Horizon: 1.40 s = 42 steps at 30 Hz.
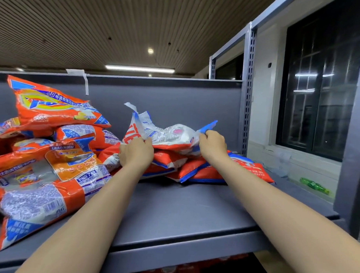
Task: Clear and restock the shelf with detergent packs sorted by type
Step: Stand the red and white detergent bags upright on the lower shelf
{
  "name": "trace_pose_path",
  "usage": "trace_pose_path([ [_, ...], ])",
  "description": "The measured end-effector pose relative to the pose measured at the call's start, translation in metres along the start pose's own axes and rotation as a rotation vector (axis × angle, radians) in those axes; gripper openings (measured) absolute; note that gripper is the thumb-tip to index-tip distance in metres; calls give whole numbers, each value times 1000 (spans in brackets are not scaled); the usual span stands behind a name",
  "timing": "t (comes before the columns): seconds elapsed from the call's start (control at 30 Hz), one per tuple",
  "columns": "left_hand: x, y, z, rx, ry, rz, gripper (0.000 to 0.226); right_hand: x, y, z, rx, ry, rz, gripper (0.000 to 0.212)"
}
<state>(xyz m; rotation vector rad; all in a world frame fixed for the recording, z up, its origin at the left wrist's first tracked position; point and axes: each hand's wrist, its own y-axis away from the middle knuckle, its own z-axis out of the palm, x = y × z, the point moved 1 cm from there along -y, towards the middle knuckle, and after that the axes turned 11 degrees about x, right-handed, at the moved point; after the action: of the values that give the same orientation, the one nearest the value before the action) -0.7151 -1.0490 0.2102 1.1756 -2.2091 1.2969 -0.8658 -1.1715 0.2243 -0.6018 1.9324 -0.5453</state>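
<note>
shelf (182, 214): pack pile (48, 152) left | smaller pack stack (194, 169) right-rear, against back panel, apparently | front bare

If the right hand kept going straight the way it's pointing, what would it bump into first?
The right hand already grips the white pack by its blue corner. Pushed straight on, it would probably next meet the shelf's grey back panel, though depth is hard to judge.

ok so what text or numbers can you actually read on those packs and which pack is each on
"30年": blue line across the top orange pack of the left pile.
"P&G": lower corner of the front pack, lying back side up.
Large red characters on the white pack that the left hand and right hand grip: cut off, unreadable.
All other print: too small or blurred.
</note>
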Motion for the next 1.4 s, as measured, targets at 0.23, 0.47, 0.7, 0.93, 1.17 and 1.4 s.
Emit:
trace_pose_path([
  [0.23, -5, -4, -13, 68, 200, -28, 44, -28, 9, -20, 153, -457, -34, 30],
  [0.47, -3, 8, -41, 126, 295, -12, 44, -24, 2, -71, 381, -735, 127, 20],
  [0.7, 37, 51, -73, 465, 469, 248, 42, -6, 14, -118, 391, -852, 101, 16],
  [0.93, 67, 116, -65, 506, 579, 470, 23, -6, 39, -160, 546, -620, -114, 17],
  [1.17, 89, 175, -22, 0, 193, 734, 68, 34, 67, -167, 425, -566, -53, 13],
  [1.4, 96, 135, -18, -160, 378, 484, 53, 77, 77, -174, 103, -634, 119, 8],
])
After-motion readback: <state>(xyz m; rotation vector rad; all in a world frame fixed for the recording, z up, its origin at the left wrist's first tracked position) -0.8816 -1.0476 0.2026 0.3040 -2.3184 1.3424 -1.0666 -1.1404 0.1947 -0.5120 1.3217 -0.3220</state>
